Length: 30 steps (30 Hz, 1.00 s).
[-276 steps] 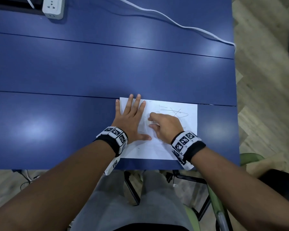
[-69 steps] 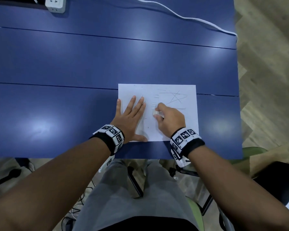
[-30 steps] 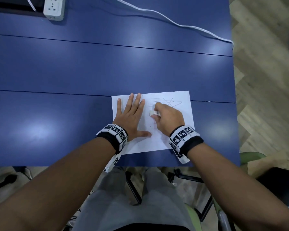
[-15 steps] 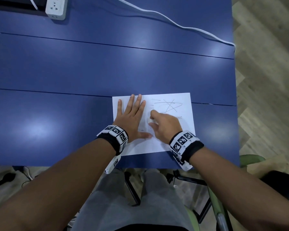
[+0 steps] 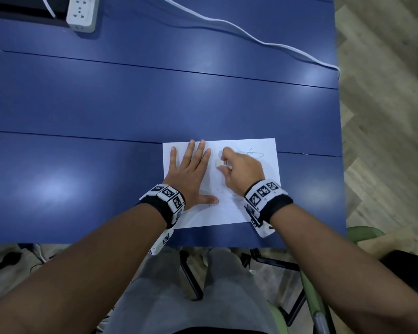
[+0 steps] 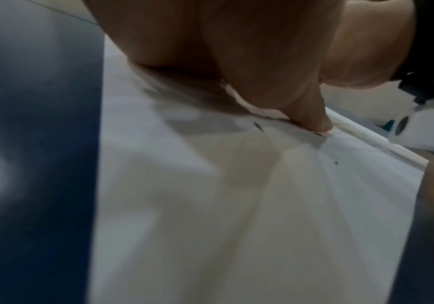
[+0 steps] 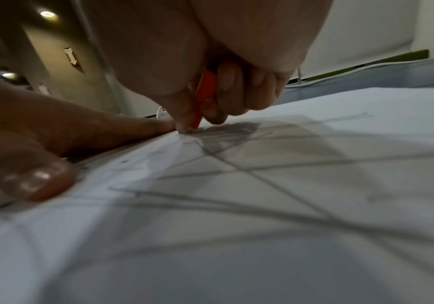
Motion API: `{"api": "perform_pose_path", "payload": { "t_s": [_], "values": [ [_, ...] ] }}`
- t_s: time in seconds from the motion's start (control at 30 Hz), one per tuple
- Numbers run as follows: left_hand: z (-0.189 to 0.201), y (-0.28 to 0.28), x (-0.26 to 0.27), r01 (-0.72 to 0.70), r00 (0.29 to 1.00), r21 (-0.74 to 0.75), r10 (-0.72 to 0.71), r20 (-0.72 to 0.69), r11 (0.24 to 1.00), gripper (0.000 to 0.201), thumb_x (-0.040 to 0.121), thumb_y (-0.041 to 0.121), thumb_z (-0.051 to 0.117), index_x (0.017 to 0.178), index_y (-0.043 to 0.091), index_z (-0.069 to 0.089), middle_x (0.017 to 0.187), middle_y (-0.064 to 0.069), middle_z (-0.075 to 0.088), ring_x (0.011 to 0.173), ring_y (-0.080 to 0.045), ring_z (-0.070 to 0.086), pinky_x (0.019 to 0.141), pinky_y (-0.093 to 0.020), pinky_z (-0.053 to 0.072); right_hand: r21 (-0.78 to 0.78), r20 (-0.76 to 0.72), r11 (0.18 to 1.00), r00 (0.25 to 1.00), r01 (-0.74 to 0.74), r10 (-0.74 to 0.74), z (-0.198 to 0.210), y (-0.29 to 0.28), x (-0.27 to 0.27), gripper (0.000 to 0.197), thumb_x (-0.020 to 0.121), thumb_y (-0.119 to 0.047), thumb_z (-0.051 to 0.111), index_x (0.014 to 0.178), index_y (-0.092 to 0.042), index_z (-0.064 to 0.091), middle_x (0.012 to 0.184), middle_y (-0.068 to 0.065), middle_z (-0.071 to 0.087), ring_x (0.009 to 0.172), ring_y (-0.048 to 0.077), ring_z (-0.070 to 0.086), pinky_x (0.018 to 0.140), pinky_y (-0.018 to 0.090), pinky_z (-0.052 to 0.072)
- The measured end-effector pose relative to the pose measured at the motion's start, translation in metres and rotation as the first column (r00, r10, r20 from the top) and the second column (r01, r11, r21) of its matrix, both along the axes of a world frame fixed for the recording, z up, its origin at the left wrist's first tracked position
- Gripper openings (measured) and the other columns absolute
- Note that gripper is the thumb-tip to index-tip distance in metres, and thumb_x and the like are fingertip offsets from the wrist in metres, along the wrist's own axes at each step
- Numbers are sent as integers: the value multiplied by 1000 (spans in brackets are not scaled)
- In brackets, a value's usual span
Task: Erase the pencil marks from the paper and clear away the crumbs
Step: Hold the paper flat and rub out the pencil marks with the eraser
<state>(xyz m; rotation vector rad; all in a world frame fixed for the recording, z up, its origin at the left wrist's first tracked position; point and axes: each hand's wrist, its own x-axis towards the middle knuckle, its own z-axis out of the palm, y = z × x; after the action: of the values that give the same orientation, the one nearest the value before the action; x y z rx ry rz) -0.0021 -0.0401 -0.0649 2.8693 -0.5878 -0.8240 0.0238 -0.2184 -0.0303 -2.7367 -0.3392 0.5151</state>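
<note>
Left hand (image 5: 191, 174) lies flat on white paper (image 5: 268, 165) – right hand (image 5: 243, 173) pinches an eraser (image 5: 222, 163) at its three o'clock, on a blue table (image 5: 106, 104).

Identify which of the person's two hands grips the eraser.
The right hand: its curled fingers pinch the eraser against the paper, while the left hand lies flat, holding nothing.

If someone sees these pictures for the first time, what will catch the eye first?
First, the white paper with pencil lines, lying at the near edge of the blue table. On it, the left hand presses flat while the right hand pinches an eraser against the sheet. At the far left corner lies a white power strip.
</note>
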Motion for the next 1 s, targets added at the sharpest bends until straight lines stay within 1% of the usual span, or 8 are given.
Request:
{"api": "perform_pose_path", "payload": {
  "t_s": [0.1, 0.27, 0.47, 0.53, 0.67, 0.83, 0.9, 1.0],
  "values": [
    [1, 1, 0, -1, 1000, -1, 1, -11, 1000, 133, 72, 94, 39, 155, 12, -25, 160, -7, -38, 147, -30, -35, 118, -66, -12, 27, 2, 999, 999, 39, -39, -2, 1, -2, 16, 93, -30, 58, 100, -21, 48, 84, -1, 67, 78, 27, 61, 64, 33, 46],
    [1, 1, 0, 7, 1000, -4, -7, -15, 1000, 133, 73, 94, 37, 155, 12, -25, 159, -8, -40, 147, -30, -37, 118, -67, -10, -7, -46, 997, 996, -74, 74, 2, 1, -20, 17, 94, -32, 56, 104, -22, 48, 89, -3, 68, 80, 25, 61, 69, 36, 49],
    [1, 2, 1, 13, 1000, 10, -13, -17, 1000, 133, 72, 95, 36, 155, 12, -27, 159, -7, -40, 147, -30, -37, 118, -67, -11, 32, -13, 997, 997, 75, -74, -2, -1, 9, 16, 92, -31, 58, 99, -21, 47, 81, -2, 63, 77, 26, 58, 63, 32, 40],
    [0, 0, 0, 19, 1000, 15, -18, -20, 1000, 133, 72, 95, 36, 155, 12, -27, 159, -8, -40, 147, -31, -37, 118, -67, -11, 22, -23, 998, 998, 59, -59, -2, -2, -3, 16, 93, -31, 58, 99, -21, 47, 80, -3, 63, 75, 25, 58, 63, 32, 43],
    [1, 2, 1, 28, 999, 18, -28, -20, 999, 132, 73, 95, 37, 155, 12, -26, 159, -8, -41, 146, -31, -37, 118, -67, -10, 5, -31, 1000, 999, -24, 24, -3, -4, -13, 17, 93, -34, 57, 103, -23, 48, 91, -4, 69, 81, 24, 63, 69, 35, 50],
    [2, 1, 1, 32, 999, 18, -32, -19, 999, 132, 73, 95, 36, 154, 12, -28, 159, -8, -40, 147, -31, -37, 118, -67, -10, 36, 6, 994, 994, 106, -106, -6, -3, 6, 18, 93, -34, 58, 101, -20, 49, 82, -1, 65, 77, 26, 60, 62, 31, 39],
    [2, 1, 1, 33, 999, 20, -32, -20, 999, 132, 73, 95, 36, 154, 11, -28, 159, -8, -40, 147, -31, -37, 118, -66, -11, 53, -1, 988, 990, 143, -143, -6, 0, -1, 17, 93, -32, 57, 102, -20, 49, 84, -1, 66, 78, 26, 60, 63, 31, 40],
    [3, 2, 1, 33, 999, 22, -32, -21, 999, 132, 74, 94, 36, 154, 11, -28, 159, -9, -40, 147, -31, -37, 118, -66, -12, 30, -12, 996, 997, 82, -81, -5, 2, -13, 17, 93, -32, 58, 101, -20, 49, 85, -3, 66, 78, 25, 60, 64, 30, 42]
  ]
}}
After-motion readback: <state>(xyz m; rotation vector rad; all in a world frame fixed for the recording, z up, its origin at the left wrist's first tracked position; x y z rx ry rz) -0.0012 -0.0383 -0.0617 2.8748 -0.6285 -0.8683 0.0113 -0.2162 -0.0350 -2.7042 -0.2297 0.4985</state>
